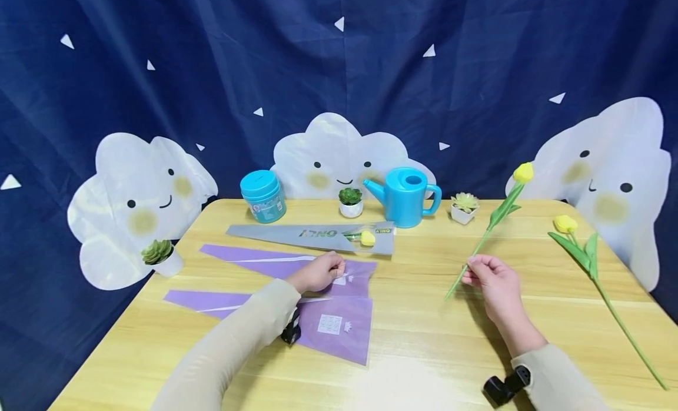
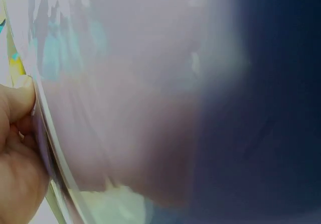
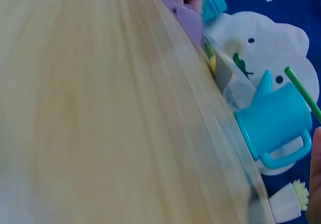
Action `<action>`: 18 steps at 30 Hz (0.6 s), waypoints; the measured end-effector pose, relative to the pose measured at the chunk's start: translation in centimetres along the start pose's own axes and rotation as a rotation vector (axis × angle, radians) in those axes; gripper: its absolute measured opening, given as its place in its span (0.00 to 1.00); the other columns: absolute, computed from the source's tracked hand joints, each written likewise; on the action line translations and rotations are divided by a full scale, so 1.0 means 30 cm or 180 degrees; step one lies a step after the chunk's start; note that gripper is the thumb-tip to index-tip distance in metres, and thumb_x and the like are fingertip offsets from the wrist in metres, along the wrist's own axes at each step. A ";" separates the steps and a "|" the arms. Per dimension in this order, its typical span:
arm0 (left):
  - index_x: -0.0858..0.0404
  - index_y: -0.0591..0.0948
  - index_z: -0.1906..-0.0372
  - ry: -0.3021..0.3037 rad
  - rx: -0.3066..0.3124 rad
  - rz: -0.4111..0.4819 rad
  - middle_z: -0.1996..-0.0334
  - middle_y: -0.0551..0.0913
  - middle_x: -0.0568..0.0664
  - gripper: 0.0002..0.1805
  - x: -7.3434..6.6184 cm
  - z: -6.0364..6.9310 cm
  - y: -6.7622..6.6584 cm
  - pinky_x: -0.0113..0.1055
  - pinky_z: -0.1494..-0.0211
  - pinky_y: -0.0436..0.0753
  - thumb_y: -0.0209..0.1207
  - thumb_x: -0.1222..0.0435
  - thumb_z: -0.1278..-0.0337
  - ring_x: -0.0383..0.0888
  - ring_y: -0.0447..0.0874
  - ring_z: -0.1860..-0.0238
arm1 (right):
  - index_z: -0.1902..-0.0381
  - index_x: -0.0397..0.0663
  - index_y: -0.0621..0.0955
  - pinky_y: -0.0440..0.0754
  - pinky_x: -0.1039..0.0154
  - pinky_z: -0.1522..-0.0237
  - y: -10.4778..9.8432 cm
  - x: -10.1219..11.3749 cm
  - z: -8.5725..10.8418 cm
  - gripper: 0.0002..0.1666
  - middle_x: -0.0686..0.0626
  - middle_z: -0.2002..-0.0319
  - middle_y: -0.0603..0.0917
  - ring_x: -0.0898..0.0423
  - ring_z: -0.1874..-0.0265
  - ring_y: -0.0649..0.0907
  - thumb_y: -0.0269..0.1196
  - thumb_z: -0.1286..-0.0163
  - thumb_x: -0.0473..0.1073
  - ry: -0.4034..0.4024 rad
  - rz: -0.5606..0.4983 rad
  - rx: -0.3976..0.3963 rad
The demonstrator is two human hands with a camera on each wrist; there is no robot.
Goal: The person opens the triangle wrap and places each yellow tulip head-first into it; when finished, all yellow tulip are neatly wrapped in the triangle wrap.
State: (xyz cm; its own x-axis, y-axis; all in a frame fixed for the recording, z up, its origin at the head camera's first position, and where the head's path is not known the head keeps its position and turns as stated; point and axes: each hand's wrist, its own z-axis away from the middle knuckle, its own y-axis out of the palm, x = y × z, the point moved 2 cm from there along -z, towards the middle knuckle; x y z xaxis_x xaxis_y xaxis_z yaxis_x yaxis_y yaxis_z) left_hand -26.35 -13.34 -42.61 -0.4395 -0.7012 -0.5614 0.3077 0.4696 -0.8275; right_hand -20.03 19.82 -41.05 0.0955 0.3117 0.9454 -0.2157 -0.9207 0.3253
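My left hand (image 1: 322, 272) pinches the film of the upper purple flower sleeve (image 1: 286, 261) near its printed square. In the left wrist view the thumb (image 2: 22, 96) presses on the film's edge, and blurred clear film fills most of that picture. A second purple flower sleeve (image 1: 339, 340) lies flat in front of it. Off to the right, my right hand (image 1: 496, 281) holds a yellow artificial tulip (image 1: 523, 173) by its green stem, between thumb and fingers, with the bloom pointing up and away. Only part of this hand and stem shows in the right wrist view.
A grey flower sleeve (image 1: 281, 233) with a yellow tulip inside lies behind the purple ones. Another tulip (image 1: 593, 269) rests at the table's right. Along the back stand a blue tub (image 1: 263, 198), a blue watering can (image 1: 405, 199) and small potted succulents (image 1: 351, 202).
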 end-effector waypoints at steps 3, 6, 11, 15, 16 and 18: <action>0.63 0.67 0.78 -0.0042 -0.0011 0.0190 0.75 0.64 0.47 0.12 0.005 0.003 -0.003 0.33 0.63 0.65 0.52 0.72 0.39 0.41 0.64 0.69 | 0.77 0.48 0.78 0.79 0.73 0.74 0.026 -0.008 -0.002 0.13 0.55 0.81 0.78 0.64 0.80 0.79 0.55 0.36 0.29 -0.0015 0.0009 -0.0036; 0.62 0.68 0.77 -0.0181 0.0002 0.0397 0.75 0.64 0.47 0.11 0.013 0.002 -0.004 0.33 0.63 0.65 0.52 0.71 0.38 0.42 0.64 0.70 | 0.77 0.47 0.78 0.79 0.73 0.75 0.050 -0.019 -0.009 0.14 0.55 0.81 0.79 0.64 0.81 0.79 0.54 0.36 0.28 -0.0085 -0.0033 -0.0052; 0.61 0.68 0.77 -0.0294 -0.0010 0.0545 0.75 0.63 0.46 0.11 0.023 -0.002 -0.001 0.33 0.64 0.65 0.52 0.70 0.38 0.42 0.63 0.71 | 0.77 0.47 0.77 0.80 0.73 0.75 0.103 -0.038 -0.009 0.14 0.54 0.81 0.80 0.64 0.81 0.80 0.53 0.35 0.27 -0.0137 -0.0166 -0.0109; 0.62 0.69 0.77 -0.0252 -0.0037 0.0558 0.76 0.64 0.47 0.11 0.026 -0.001 -0.001 0.33 0.64 0.64 0.53 0.72 0.40 0.42 0.64 0.71 | 0.77 0.47 0.76 0.80 0.72 0.73 0.154 -0.059 0.000 0.14 0.54 0.80 0.79 0.63 0.81 0.80 0.52 0.35 0.27 -0.0026 -0.0188 -0.0142; 0.63 0.69 0.77 -0.0217 -0.0031 0.0573 0.76 0.64 0.47 0.10 0.026 0.000 -0.001 0.33 0.64 0.65 0.53 0.72 0.40 0.42 0.64 0.70 | 0.76 0.47 0.75 0.80 0.72 0.73 0.164 -0.066 0.003 0.14 0.54 0.80 0.79 0.63 0.81 0.80 0.52 0.35 0.27 0.0011 -0.0170 -0.0138; 0.63 0.71 0.76 -0.0086 0.0013 0.0660 0.75 0.66 0.47 0.09 0.026 0.004 0.000 0.32 0.64 0.66 0.55 0.73 0.43 0.41 0.65 0.69 | 0.76 0.47 0.75 0.80 0.72 0.72 0.180 -0.079 0.008 0.13 0.55 0.80 0.78 0.63 0.81 0.80 0.52 0.35 0.27 0.0084 -0.0140 -0.0135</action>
State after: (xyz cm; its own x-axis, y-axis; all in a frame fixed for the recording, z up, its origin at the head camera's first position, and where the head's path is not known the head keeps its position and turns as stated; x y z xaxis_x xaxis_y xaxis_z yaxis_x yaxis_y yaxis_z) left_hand -26.60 -13.95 -43.06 -0.3437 -0.6039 -0.7191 0.3926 0.6032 -0.6942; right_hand -21.18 14.05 -41.52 0.0804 0.3580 0.9302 -0.2528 -0.8954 0.3665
